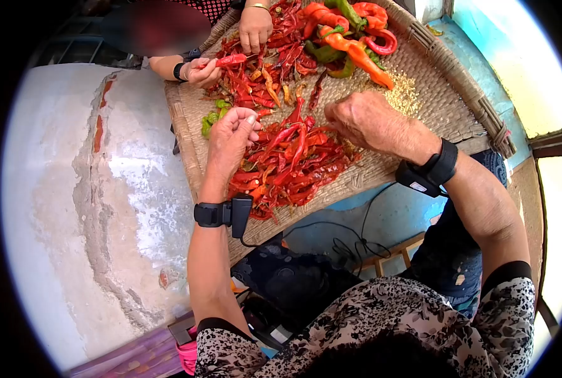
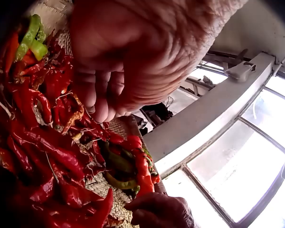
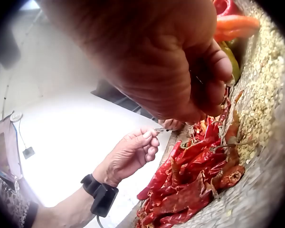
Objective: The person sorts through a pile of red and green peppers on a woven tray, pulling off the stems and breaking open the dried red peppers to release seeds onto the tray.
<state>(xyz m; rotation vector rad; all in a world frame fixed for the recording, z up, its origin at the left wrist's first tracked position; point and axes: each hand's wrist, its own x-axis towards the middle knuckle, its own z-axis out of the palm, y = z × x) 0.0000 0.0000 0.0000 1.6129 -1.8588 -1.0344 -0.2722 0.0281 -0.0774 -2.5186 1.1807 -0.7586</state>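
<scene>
Over the near pile of red peppers, the left hand is raised at the pile's left edge, its thumb and fingertips together. In the right wrist view a small dark bit like a stem shows pinched at the tips of the left hand. The right hand hovers at the pile's upper right with curled fingers; no pepper shows in it, though its palm is partly hidden. Wrinkled red peppers lie below the left hand in the left wrist view.
Across the woven tray, another person's hand holds a red pepper; their other hand reaches into the far pile. Large orange and green peppers and pale seeds lie at the right. A cable hangs below.
</scene>
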